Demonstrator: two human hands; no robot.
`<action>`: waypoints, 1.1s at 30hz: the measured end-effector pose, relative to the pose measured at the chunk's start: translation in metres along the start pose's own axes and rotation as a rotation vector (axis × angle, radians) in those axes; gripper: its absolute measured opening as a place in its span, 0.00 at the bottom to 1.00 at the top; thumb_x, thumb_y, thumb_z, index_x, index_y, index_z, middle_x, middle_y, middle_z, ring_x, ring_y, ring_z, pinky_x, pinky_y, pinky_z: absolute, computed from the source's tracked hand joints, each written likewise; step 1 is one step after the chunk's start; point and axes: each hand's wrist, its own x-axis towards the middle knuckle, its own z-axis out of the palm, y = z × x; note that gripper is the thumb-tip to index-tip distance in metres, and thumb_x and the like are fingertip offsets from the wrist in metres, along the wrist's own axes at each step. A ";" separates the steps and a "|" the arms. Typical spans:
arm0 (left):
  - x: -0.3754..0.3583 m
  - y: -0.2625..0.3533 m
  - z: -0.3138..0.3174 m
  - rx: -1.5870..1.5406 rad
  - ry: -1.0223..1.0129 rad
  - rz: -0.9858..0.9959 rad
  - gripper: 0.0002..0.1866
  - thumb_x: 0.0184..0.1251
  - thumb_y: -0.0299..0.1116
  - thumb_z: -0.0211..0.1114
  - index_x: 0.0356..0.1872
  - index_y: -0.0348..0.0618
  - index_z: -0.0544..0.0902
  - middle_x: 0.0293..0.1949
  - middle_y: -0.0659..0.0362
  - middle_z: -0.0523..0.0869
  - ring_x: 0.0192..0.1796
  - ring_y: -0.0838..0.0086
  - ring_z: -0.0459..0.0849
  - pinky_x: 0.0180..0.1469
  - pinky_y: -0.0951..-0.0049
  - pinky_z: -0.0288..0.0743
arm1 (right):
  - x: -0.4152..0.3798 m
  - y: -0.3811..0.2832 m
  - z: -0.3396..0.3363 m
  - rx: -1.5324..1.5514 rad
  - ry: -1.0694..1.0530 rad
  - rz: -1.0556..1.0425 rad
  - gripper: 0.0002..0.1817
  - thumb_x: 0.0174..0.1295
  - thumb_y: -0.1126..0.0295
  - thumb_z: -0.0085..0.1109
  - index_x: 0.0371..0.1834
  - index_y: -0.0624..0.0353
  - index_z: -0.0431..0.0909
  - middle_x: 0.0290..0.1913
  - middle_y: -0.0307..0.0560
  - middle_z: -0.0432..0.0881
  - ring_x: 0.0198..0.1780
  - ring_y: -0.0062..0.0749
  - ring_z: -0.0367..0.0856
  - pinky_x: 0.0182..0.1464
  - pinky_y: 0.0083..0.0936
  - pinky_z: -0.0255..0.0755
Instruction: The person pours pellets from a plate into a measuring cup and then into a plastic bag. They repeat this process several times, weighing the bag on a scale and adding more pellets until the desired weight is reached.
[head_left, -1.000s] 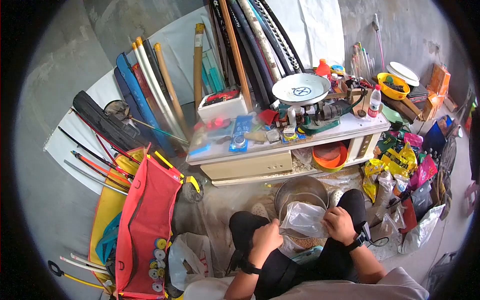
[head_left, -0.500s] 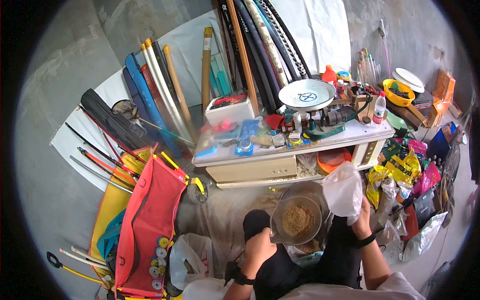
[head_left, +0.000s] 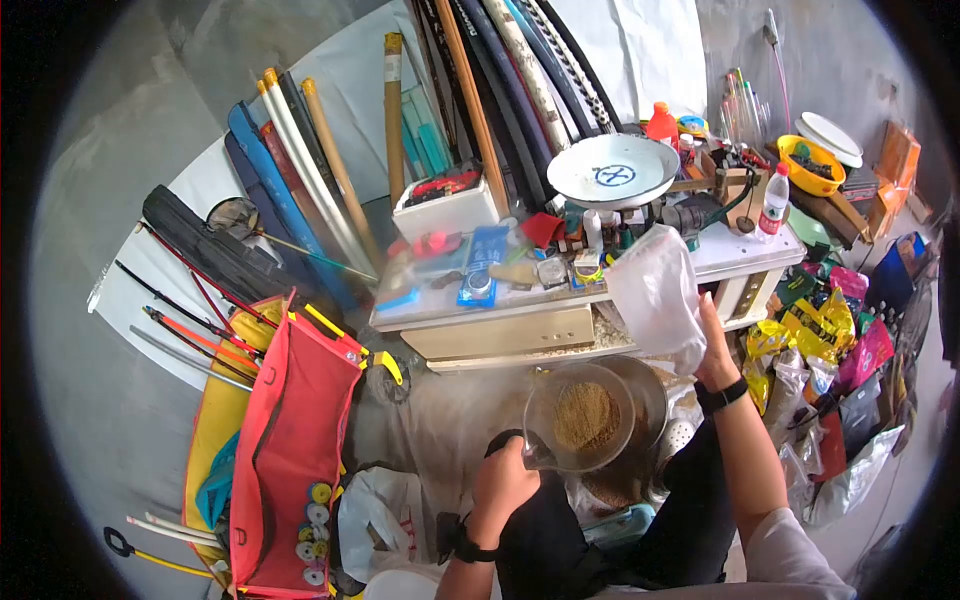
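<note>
My left hand [head_left: 503, 485] is closed on the handle of a clear plastic measuring jug [head_left: 540, 405], held over my lap. Brown, grain-like bait [head_left: 588, 415] lies inside the jug. Under and behind the jug is a large metal basin [head_left: 650, 395], with more brown grains [head_left: 612, 488] below. My right hand [head_left: 716, 352] grips a translucent white plastic bag [head_left: 655, 295], raised above the basin's right side. The bag's mouth and any contents cannot be made out.
A low cabinet [head_left: 500, 338] ahead carries a scale with a white enamel pan [head_left: 612, 172] and a water bottle [head_left: 774, 205]. A red fishing bag [head_left: 295, 440] stands on the left, beside a white plastic bag [head_left: 380, 515]. Several bait packets [head_left: 815, 325] lie on the right.
My right hand has lifted the plastic bag up and slightly left, in front of the cabinet. My left hand has shifted the jug slightly left and down, and the view has tilted a little.
</note>
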 end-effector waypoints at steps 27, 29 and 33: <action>0.038 -0.016 0.021 -0.055 0.076 -0.020 0.14 0.37 0.26 0.64 0.30 0.42 0.75 0.21 0.56 0.78 0.26 0.59 0.81 0.29 0.64 0.71 | 0.057 0.046 -0.022 -0.278 0.323 0.059 0.07 0.62 0.78 0.48 0.38 0.66 0.76 0.34 0.38 0.79 0.36 0.18 0.75 0.40 0.16 0.69; 0.039 -0.015 0.020 0.012 0.047 -0.049 0.13 0.38 0.26 0.64 0.30 0.42 0.75 0.21 0.55 0.79 0.26 0.59 0.81 0.29 0.64 0.71 | 0.058 0.050 -0.035 -0.372 0.317 0.019 0.06 0.56 0.80 0.47 0.32 0.65 0.75 0.31 0.37 0.78 0.34 0.19 0.73 0.38 0.17 0.68; 0.038 -0.016 0.025 0.005 0.098 0.007 0.12 0.40 0.26 0.64 0.29 0.42 0.74 0.19 0.56 0.77 0.23 0.58 0.78 0.28 0.62 0.68 | 0.064 0.070 -0.049 -0.554 0.294 -0.084 0.14 0.52 0.85 0.39 0.35 0.69 0.77 0.31 0.38 0.79 0.34 0.19 0.74 0.38 0.19 0.69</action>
